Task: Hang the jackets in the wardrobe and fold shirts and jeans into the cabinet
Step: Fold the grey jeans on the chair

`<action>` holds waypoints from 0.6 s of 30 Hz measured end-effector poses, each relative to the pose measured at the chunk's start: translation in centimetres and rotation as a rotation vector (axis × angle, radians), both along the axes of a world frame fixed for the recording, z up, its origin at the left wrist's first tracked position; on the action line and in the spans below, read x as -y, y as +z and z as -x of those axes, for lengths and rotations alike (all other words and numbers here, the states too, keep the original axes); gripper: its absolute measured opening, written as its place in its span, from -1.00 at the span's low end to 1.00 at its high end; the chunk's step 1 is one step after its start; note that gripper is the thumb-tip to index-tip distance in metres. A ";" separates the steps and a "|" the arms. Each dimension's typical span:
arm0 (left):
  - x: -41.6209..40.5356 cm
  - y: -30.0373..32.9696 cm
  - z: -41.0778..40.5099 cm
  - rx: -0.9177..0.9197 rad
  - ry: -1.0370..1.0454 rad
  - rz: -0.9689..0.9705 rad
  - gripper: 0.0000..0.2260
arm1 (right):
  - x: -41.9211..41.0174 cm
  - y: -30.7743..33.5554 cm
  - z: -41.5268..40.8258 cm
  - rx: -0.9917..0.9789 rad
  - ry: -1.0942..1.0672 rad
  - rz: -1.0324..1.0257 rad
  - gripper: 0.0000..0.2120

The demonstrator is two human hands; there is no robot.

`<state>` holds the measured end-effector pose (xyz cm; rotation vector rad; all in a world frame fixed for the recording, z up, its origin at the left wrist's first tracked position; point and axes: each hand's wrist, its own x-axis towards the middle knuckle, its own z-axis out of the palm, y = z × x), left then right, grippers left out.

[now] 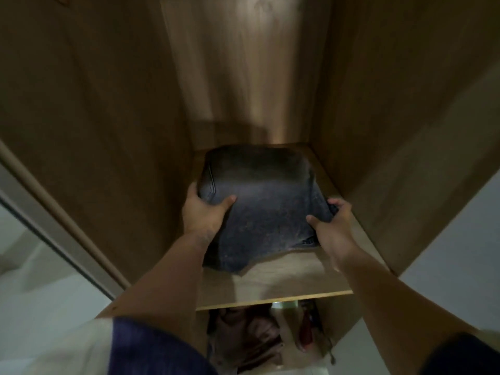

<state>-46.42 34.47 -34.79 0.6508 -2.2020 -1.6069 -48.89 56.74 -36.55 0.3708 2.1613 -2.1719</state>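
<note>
While you slide the folded jeans [259, 204] onto the cabinet shelf [276, 290], your left hand [201, 212] grips their left edge and your right hand [331, 226] pinches the right corner. Denim is heavy yet floppy, so support both sides underneath.

Dark folded jeans [259, 201] lie flat on the cabinet shelf [284, 282].

The folded dark grey denim jeans [259, 201] look matt and coarse (faded in patches); the light brown wooden shelf [273, 282] beneath has a smooth, faintly satin laminate finish.
</note>
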 end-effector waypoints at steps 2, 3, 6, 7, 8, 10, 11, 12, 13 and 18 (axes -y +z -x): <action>0.4 0.6 1.6 -0.054 -0.009 0.011 -0.27 | 0.5 0.2 1.7 -0.043 -0.004 0.016 -0.54; 0.5 1.1 2.3 -0.082 -0.023 0.028 -0.28 | 0.7 0.4 2.6 -0.063 -0.001 0.030 -0.53; 0.7 0.9 4.3 -0.041 -0.162 0.131 -0.24 | 1.3 -0.3 4.4 -0.083 0.031 -0.006 -0.48; 0.6 0.4 4.6 0.008 -0.213 0.186 -0.22 | 1.5 -0.8 4.4 -0.083 0.063 -0.032 -0.47; 0.4 -0.2 4.6 0.056 -0.252 0.252 -0.22 | 1.8 -1.5 4.5 -0.101 0.094 -0.108 -0.45; -0.2 -1.6 4.4 0.167 -0.324 0.450 -0.24 | 2.4 -2.7 4.5 -0.129 0.182 -0.541 -0.36; -0.5 -2.0 4.2 0.236 -0.365 0.594 -0.24 | 2.6 -2.8 4.3 -0.122 0.222 -0.842 -0.29; -0.7 -2.4 4.0 0.307 -0.410 0.731 -0.24 | 2.7 -2.6 4.2 -0.160 0.231 -1.104 -0.25; -1.0 -2.7 3.6 0.369 -0.449 0.833 -0.24 | 2.8 -2.4 4.2 -0.253 0.237 -1.292 -0.22; -0.3 -5.6 1.8 0.389 -0.483 1.075 -0.32 | 3.5 -3.7 4.3 -0.507 0.532 -1.529 -0.37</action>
